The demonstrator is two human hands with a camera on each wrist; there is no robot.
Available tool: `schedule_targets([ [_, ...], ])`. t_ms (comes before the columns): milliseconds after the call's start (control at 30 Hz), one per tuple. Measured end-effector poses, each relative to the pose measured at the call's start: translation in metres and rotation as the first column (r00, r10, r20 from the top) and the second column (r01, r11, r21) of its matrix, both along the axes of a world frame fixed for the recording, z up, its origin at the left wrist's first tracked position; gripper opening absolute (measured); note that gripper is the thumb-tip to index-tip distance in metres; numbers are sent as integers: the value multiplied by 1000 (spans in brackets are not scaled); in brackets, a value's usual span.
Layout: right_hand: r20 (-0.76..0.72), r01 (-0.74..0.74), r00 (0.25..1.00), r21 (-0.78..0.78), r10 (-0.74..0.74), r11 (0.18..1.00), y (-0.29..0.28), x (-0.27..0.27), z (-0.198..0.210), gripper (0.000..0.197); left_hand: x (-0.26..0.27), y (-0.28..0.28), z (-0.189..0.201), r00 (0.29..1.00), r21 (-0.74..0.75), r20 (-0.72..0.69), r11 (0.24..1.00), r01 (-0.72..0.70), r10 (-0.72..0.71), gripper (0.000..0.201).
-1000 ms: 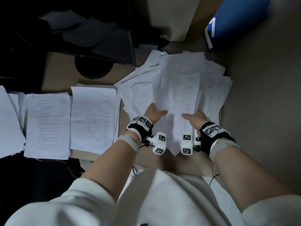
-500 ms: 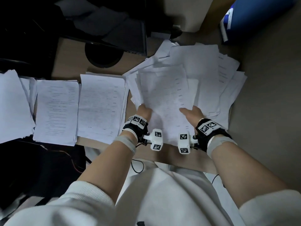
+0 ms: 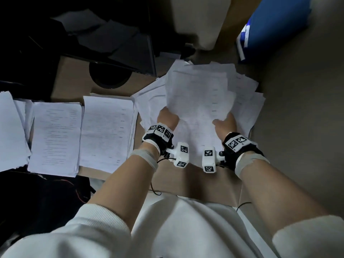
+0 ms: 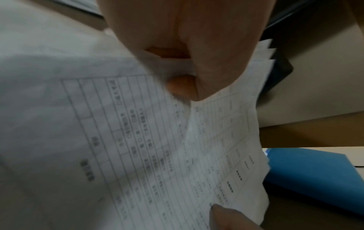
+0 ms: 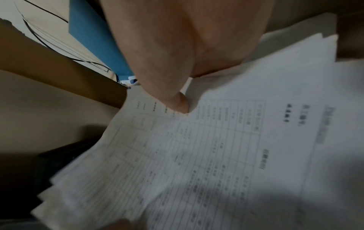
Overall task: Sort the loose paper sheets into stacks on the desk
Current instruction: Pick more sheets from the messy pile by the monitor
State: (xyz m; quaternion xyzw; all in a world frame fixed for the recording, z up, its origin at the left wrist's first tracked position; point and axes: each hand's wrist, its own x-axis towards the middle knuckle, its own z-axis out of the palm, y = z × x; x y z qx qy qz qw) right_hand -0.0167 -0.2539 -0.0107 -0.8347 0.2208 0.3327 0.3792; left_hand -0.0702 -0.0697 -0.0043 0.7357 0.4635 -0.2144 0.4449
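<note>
A printed paper sheet is lifted off the messy loose pile at the desk's right end. My left hand pinches its near left edge, and my right hand pinches its near right edge. The left wrist view shows the sheet, a form with table lines, pinched between thumb and fingers. Seen from the right wrist, my thumb presses on the same sheet. Two neat stacks lie on the desk to the left.
A third stack of paper lies at the far left edge. A dark monitor stand sits behind the stacks. A blue box stands on the floor past the desk's right end. The bare desk front lies below my wrists.
Both hands have raised the top sheet off the loose pile and its far end now curls up. The camera view has shifted a little.
</note>
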Motion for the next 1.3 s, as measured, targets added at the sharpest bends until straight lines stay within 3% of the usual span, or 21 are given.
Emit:
schedule_targets([
  [67,47,-1,999,-53,4,999,-10,15,1,49,15,-10,0,999,-100,18,994,-38,40,50],
  [167,-53,-66,997,-112,60,992,-24,34,-2,57,30,-20,-3,992,-197,38,975,-107,117,87],
  [267,-153,-25,988,-119,7,993,-29,45,-4,77,38,-26,-6,996,-193,8,978,-81,84,99],
  [400,-163,43,984,-162,-70,986,-30,52,-14,99,46,-29,-4,997,-181,9,981,-75,78,79],
  [533,-110,66,989,-244,-96,967,-25,49,-14,90,46,-28,-11,995,-208,58,976,-73,86,66],
  [667,-68,48,995,-378,-79,925,-19,41,-1,73,40,-24,-14,999,-204,22,978,43,-39,39],
  [800,-163,16,985,-250,-58,968,-14,27,3,51,20,-15,-12,995,-240,67,969,-56,74,22],
  [867,-166,46,983,-188,-78,981,-13,16,0,57,6,-7,-12,994,-243,61,967,-78,95,22],
  [967,-217,55,972,-134,-84,989,-4,-7,6,88,-11,10,-16,997,-166,67,985,36,-25,41],
  [1033,-279,79,954,-108,-106,991,0,-21,4,92,-15,22,-20,989,-81,77,987,135,-129,47],
  [1167,-367,124,920,-60,-137,991,0,-46,1,60,-11,31,-25,963,151,68,957,249,-261,59],
  [1233,-423,198,886,-27,-191,980,-3,-57,-1,48,-3,28,-29,922,256,64,900,354,-381,61],
  [1300,-440,274,861,-21,-255,962,-6,-64,-3,37,8,25,-32,839,329,26,797,507,-544,58],
])
